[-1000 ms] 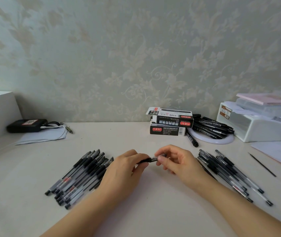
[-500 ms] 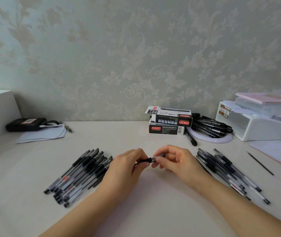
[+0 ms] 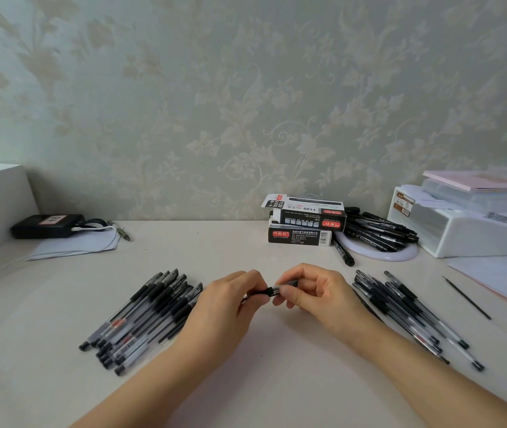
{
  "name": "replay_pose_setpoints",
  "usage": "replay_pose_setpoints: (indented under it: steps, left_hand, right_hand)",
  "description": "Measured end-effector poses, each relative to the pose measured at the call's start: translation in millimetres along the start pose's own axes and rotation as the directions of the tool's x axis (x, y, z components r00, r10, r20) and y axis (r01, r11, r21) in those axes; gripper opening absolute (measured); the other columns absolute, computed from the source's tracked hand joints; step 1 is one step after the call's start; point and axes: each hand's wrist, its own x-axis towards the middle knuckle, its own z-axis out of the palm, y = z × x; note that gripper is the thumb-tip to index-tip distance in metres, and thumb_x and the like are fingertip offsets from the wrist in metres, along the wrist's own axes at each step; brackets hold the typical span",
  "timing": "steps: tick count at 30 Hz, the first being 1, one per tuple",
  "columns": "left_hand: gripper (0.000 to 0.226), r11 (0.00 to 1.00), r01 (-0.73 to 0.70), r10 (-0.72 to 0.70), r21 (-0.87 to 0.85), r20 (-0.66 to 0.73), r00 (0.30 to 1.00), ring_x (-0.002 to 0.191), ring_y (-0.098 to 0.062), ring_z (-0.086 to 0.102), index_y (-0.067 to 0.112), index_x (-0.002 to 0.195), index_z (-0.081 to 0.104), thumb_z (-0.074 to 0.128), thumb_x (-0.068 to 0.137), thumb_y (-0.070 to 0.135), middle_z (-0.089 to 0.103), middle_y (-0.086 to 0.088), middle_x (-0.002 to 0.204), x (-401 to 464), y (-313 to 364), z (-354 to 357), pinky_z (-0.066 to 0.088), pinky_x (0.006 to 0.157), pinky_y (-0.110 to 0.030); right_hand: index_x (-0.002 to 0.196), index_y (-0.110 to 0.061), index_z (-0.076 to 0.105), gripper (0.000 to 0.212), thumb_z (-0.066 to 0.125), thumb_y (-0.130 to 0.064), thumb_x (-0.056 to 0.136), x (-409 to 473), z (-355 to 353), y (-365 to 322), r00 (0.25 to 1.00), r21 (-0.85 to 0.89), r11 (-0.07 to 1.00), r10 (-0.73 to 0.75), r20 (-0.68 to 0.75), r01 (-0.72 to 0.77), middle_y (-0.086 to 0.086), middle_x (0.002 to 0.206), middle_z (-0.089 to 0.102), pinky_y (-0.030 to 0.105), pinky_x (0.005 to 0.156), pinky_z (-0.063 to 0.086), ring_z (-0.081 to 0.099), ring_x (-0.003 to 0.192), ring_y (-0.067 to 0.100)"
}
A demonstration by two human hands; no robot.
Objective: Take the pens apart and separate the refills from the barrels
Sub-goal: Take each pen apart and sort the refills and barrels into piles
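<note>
Pen, 1 item, held level above tabletop between left hand pinching black grip and right hand pinching clear barrel: likely light, stiff, smooth plastic; best gripped either side of joint.

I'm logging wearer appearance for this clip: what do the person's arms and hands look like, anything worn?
Both forearms are bare to the frame edge, no sleeves visible. The left hand and right hand show no gloves, rings, watch or bracelet; fingernails look short and unpainted.
</note>
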Motion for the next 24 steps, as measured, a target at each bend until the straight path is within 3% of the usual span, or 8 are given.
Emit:
replay_pose_setpoints:
  steps: [7,11,14,17,21,24]
  left_hand:
    - [0.01,1.0,0.011,-0.011,-0.023,-0.01,1.0,0.067,-0.008,0.048,0.022,0.083,0.058,0.061,0.091,0.022,0.057,0.011,0.072,-1,1,-1,0.036,0.057,-0.019]
    - [0.009,0.988,0.062,-0.059,0.139,-0.025,0.998,0.069,-0.012,0.05,0.024,0.092,0.055,0.053,0.096,0.032,0.051,0.009,0.088,-3,4,-3,0.047,0.063,-0.037]
    - [0.015,0.905,0.214,-0.174,0.368,-0.14,0.975,0.076,-0.023,0.055,0.02,0.099,0.055,0.051,0.096,0.034,0.044,0.004,0.097,0,1,-19,0.047,0.061,-0.041]
    - [0.014,0.787,0.395,-0.305,0.474,-0.257,0.917,0.087,-0.026,0.054,0.019,0.099,0.056,0.052,0.095,0.032,0.046,0.001,0.096,2,-11,-44,0.043,0.06,-0.036]
    - [0.011,0.663,0.535,-0.522,0.524,-0.189,0.832,0.095,-0.027,0.052,0.02,0.102,0.056,0.049,0.095,0.026,0.047,-0.002,0.099,-5,-29,-57,0.046,0.07,-0.036]
    - [0.01,0.626,0.529,-0.567,0.574,-0.131,0.813,0.096,-0.025,0.051,0.02,0.101,0.054,0.047,0.094,0.023,0.047,-0.001,0.099,-8,-34,-53,0.046,0.072,-0.035]
  right_hand:
    - [0.094,-0.019,0.069,0.004,0.068,-0.017,0.09,1,0,0,1.0,-0.02,1.0,-0.02,0.01,0.021,0.008,0.084,0.076,0.017,0.072,0.05,0.064,0.073,0.01]
    - [0.105,-0.024,0.065,0.013,0.066,-0.025,0.092,3,7,4,0.999,-0.09,0.996,-0.018,-0.032,0.015,0.003,0.086,0.075,0.017,0.069,0.049,0.062,0.069,0.011]
    - [0.112,-0.025,0.06,0.022,0.064,-0.031,0.092,3,5,4,0.995,-0.098,0.995,0.019,-0.098,-0.029,0.001,0.09,0.073,0.019,0.062,0.048,0.061,0.066,0.01]
    - [0.107,-0.025,0.063,0.013,0.062,-0.029,0.094,2,1,4,0.988,-0.093,0.994,0.05,-0.145,-0.064,-0.001,0.09,0.073,0.019,0.061,0.049,0.061,0.065,0.009]
    - [0.1,-0.024,0.067,0.007,0.063,-0.025,0.094,2,4,6,0.993,-0.146,0.987,0.053,-0.101,-0.068,0.0,0.089,0.072,0.021,0.066,0.052,0.058,0.064,0.008]
    - [0.098,-0.024,0.068,0.006,0.063,-0.023,0.094,1,4,6,0.994,-0.153,0.986,0.051,-0.096,-0.065,0.0,0.088,0.072,0.021,0.067,0.052,0.057,0.063,0.009]
